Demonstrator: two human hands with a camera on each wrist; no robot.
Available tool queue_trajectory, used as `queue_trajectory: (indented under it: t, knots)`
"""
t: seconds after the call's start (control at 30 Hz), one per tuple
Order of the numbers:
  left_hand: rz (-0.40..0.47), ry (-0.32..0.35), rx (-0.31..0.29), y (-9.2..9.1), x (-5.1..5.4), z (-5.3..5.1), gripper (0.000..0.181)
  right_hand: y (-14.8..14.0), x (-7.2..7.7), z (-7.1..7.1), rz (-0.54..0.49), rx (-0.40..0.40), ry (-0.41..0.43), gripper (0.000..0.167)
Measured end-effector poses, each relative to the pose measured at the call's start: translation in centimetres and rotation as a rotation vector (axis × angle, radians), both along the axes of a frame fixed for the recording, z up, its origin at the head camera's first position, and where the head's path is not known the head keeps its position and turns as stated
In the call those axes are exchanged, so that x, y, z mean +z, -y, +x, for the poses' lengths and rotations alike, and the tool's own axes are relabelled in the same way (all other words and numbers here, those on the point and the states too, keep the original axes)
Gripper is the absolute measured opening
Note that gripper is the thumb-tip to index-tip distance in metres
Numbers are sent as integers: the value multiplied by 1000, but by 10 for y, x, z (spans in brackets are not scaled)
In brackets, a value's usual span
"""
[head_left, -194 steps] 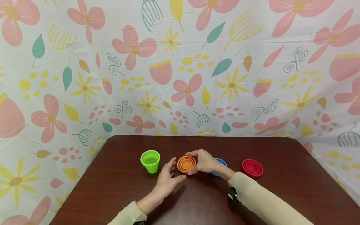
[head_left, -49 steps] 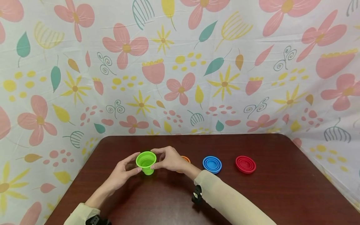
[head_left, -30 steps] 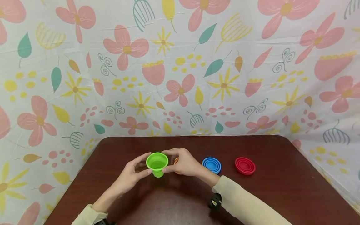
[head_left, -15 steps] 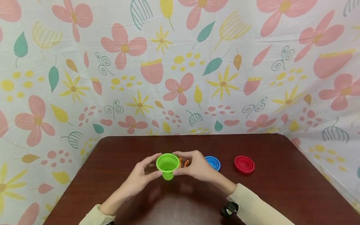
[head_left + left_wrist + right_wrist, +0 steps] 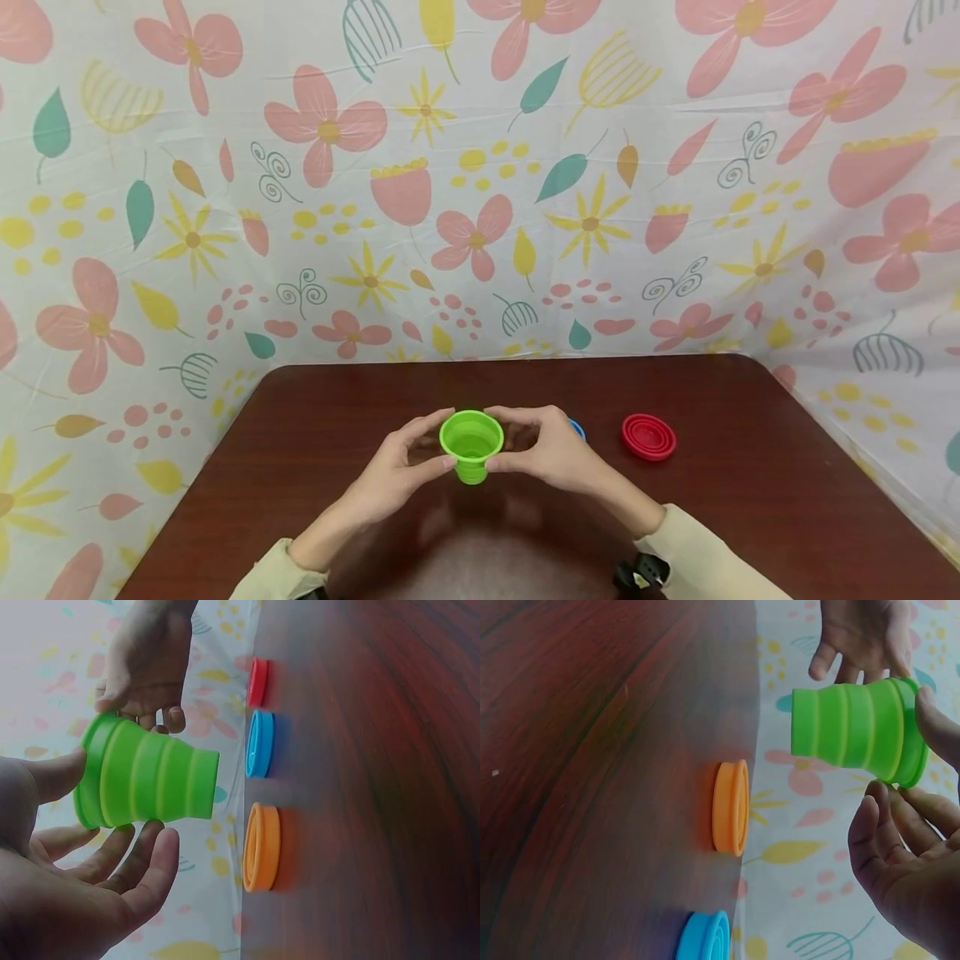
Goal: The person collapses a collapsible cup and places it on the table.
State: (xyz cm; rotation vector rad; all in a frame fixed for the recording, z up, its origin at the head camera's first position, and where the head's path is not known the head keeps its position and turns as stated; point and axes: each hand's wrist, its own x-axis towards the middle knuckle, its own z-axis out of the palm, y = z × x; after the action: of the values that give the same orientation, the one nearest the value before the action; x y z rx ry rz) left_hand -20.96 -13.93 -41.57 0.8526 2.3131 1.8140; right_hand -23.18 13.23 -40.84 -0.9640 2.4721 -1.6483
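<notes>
Between my two hands a green collapsible cup (image 5: 472, 446) is held up off the table, expanded to full height with its mouth upward. My left hand (image 5: 393, 467) pinches the rim's left side with thumb and fingers. On the opposite side my right hand (image 5: 551, 450) pinches the rim the same way. Both wrist views show the cup's ribbed wall (image 5: 154, 771) and a gap between its base and the tabletop. A flattened orange collapsible cup (image 5: 262, 847) lies on the table beyond; in the head view the hands and green cup hide it.
A flattened blue collapsible cup (image 5: 260, 744) lies on the table, mostly behind my right hand in the head view. Farther right is a flattened red one (image 5: 648, 437). The dark wooden table (image 5: 315, 433) ends at a flower-patterned cloth (image 5: 480, 183).
Both hands lifted the green cup off the table's left side and carried it rightward, in front of the orange cup. Earlier, the right hand was at the orange cup. The red cup stayed put.
</notes>
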Motion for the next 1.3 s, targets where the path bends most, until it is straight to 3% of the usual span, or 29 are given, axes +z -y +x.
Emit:
queue_trajectory:
  t: [0.27, 0.4, 0.8, 1.1, 1.3]
  knots:
    - [0, -6, -30, -11, 1, -1, 62, -14, 1, 6, 42, -34, -102, 60]
    - [-31, 0, -28, -17, 2, -1, 63, -22, 2, 9, 59, -57, -113, 59]
    - [7, 4, -75, -32, 2, -2, 63, -35, -1, 16, 49, -117, -68, 58]
    - [-43, -45, -51, -38, -1, -3, 62, -41, -2, 16, 49, -149, -38, 56]
    - [-40, -49, -72, -39, -1, -4, 64, -43, -3, 16, 41, -169, -14, 55]
